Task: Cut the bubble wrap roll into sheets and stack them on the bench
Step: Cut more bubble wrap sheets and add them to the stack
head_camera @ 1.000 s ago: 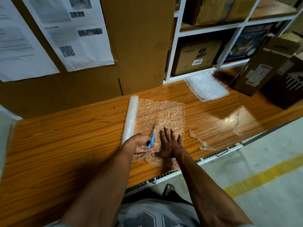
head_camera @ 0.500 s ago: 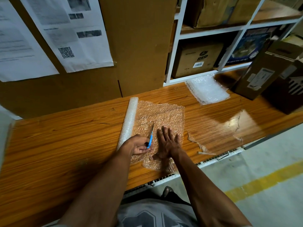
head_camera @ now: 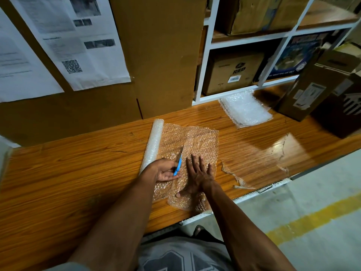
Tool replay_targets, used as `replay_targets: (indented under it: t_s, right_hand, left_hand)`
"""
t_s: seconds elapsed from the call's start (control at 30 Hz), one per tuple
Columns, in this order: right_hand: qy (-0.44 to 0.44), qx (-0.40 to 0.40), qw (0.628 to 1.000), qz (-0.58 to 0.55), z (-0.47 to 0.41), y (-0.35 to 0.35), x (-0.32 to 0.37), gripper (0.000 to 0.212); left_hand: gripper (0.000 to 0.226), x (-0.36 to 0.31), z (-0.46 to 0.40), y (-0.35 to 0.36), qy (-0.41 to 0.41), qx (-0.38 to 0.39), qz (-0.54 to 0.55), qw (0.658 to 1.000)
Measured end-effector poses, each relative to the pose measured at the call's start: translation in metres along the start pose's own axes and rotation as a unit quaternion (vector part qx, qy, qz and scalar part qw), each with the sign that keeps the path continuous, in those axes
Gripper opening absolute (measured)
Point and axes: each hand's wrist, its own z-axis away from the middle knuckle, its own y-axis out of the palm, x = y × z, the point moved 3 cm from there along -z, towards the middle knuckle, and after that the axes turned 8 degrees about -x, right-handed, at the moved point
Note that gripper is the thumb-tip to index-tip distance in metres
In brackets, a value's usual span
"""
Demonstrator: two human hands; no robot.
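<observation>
A bubble wrap roll (head_camera: 153,142) lies on the wooden bench (head_camera: 78,173), with a length unrolled to its right as a clear sheet (head_camera: 197,141). My left hand (head_camera: 165,170) holds blue-handled scissors (head_camera: 178,163) whose blades point away into the sheet, partway along a cut. My right hand (head_camera: 198,174) lies flat with spread fingers, pressing the sheet down just right of the cut. A stack of cut bubble wrap sheets (head_camera: 245,108) rests at the back right of the bench.
Thin plastic scraps (head_camera: 237,178) lie right of the sheet near the front edge. Cardboard boxes (head_camera: 320,85) stand at the bench's right end. A white shelf unit (head_camera: 234,94) with boxes and a cardboard wall with papers (head_camera: 78,45) rise behind.
The scissors and my left hand have crept a little farther away along the cut. My right hand stays flat on the sheet.
</observation>
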Motion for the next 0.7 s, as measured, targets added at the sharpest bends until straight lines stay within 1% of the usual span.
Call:
replay_targets:
  t_s: [0.13, 0.27, 0.3, 0.33, 0.43, 0.47, 0.53, 0.63, 0.7]
  right_hand:
    - [0.004, -0.004, 1.000, 0.000, 0.000, 0.000, 0.000, 0.167]
    - [-0.001, 0.000, 1.000, -0.002, -0.003, 0.001, -0.001, 0.162]
    - [0.002, -0.008, 1.000, -0.004, -0.004, 0.000, -0.001, 0.156]
    - [0.006, -0.024, 1.000, -0.008, -0.004, -0.002, 0.000, 0.146]
    - [0.006, -0.108, 0.994, -0.024, -0.005, -0.010, -0.001, 0.094]
    - [0.004, -0.129, 0.991, -0.030, -0.005, -0.013, -0.001, 0.083]
    - [0.002, -0.138, 0.990, -0.043, -0.012, -0.014, -0.002, 0.076]
    - [0.005, -0.134, 0.990, -0.037, -0.025, -0.012, -0.006, 0.079]
    - [0.005, -0.115, 0.993, -0.018, -0.032, -0.012, -0.009, 0.079]
  left_hand:
    - [0.022, 0.004, -0.013, -0.003, 0.011, -0.021, 0.021, 0.999]
    - [0.014, 0.003, -0.015, -0.003, 0.005, -0.010, 0.019, 1.000]
    - [0.012, 0.003, -0.015, -0.004, 0.000, -0.004, 0.017, 1.000]
    - [0.012, 0.003, -0.015, -0.005, -0.005, 0.001, 0.015, 1.000]
    - [0.016, 0.004, -0.016, -0.006, -0.013, 0.007, 0.011, 1.000]
    - [0.018, 0.004, -0.015, -0.006, -0.013, 0.009, 0.009, 1.000]
    - [0.018, 0.003, -0.013, -0.007, -0.014, 0.012, 0.010, 1.000]
    - [0.014, 0.001, -0.010, -0.009, -0.014, 0.020, 0.005, 1.000]
    - [0.016, 0.000, -0.010, -0.009, -0.012, 0.023, -0.001, 1.000]
